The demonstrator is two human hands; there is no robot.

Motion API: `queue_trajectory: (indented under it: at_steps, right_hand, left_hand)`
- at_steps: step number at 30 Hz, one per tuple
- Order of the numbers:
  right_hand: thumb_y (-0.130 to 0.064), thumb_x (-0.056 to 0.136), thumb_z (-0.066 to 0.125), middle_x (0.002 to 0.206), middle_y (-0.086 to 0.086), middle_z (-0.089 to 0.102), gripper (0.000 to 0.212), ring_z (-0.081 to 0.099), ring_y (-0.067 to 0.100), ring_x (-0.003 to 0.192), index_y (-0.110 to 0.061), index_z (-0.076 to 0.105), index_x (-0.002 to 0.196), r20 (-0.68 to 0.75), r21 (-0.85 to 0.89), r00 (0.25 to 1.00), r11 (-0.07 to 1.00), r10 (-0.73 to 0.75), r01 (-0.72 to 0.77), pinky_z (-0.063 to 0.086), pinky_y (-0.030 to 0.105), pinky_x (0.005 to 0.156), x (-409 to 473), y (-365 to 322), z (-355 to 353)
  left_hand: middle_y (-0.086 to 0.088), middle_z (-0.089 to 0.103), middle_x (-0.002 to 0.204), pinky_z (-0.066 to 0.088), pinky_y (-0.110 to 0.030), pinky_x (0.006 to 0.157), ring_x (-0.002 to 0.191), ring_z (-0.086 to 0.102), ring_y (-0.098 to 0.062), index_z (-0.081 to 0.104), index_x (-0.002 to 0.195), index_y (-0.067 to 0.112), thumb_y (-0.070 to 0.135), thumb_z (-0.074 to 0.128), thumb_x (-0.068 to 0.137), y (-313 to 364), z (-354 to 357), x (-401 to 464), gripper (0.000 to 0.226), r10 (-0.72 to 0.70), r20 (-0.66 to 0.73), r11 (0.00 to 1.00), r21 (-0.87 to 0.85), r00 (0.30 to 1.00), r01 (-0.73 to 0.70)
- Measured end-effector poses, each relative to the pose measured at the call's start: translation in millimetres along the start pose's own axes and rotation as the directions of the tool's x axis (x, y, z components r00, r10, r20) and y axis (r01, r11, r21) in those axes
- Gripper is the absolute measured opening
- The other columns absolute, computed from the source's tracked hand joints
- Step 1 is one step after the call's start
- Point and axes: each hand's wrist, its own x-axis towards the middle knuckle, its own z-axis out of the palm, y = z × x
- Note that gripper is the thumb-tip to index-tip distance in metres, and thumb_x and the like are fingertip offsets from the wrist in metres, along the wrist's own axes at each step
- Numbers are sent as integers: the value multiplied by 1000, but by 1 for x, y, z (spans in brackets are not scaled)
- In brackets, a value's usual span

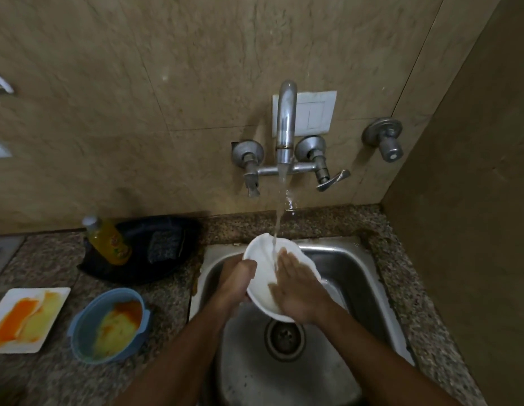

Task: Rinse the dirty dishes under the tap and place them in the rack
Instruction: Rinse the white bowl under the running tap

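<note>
A white plate (262, 259) is tilted over the steel sink (357, 273), under the stream running from the wall tap (285, 127). My left hand (237, 281) grips the plate's left rim with curled fingers. Flat against the plate's face lies my right hand (296, 284), fingers straight, with water falling just beside its fingertips. On the counter to the left stand a blue bowl (82, 326) smeared yellow and orange, and a white square plate (8, 300) with the same stains.
A black tray (167, 227) behind the bowl holds a yellow soap bottle (108, 240) and a dark scrub pad (162, 244). The sink drain (284, 336) lies below the plate. Tap handles (332, 178) stick out from the tiled wall. No rack is in view.
</note>
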Motion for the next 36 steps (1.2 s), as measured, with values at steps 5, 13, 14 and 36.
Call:
queue_trajectory:
  at_steps: [5,13,14,36]
  right_hand:
    - [-55,97,15,165,4,-10,74,-7,24,151,-18,-8,156,9,-68,984,982,-175,176,5,47,122,0,-5,-8]
    - [-43,101,21,163,-6,-19,65,-12,24,151,-27,-11,156,-6,-82,979,976,-203,201,-2,50,120,-7,-7,-12]
    - [-46,98,15,161,-8,-22,65,-15,26,150,-29,-12,155,-25,-130,987,979,-159,155,-3,52,119,-8,-5,-13]
    - [-26,86,59,163,-9,17,85,13,12,149,-38,11,156,-250,-77,921,955,-298,288,21,43,121,-47,32,11]
  left_hand:
    - [-18,70,94,53,-40,70,86,65,-37,70,93,3,8,53,66,4,0,-6,33,-96,113,983,-147,989,112]
    - [-23,72,104,54,-45,81,99,67,-42,72,105,0,12,54,54,5,0,-2,55,-82,235,981,-154,969,121]
    - [-25,70,106,53,-43,80,99,65,-43,70,106,-5,9,52,58,6,2,-2,53,-80,234,978,-167,969,121]
    - [-25,70,102,55,-58,83,99,64,-47,71,107,10,8,51,50,33,21,2,61,146,138,951,-292,980,-100]
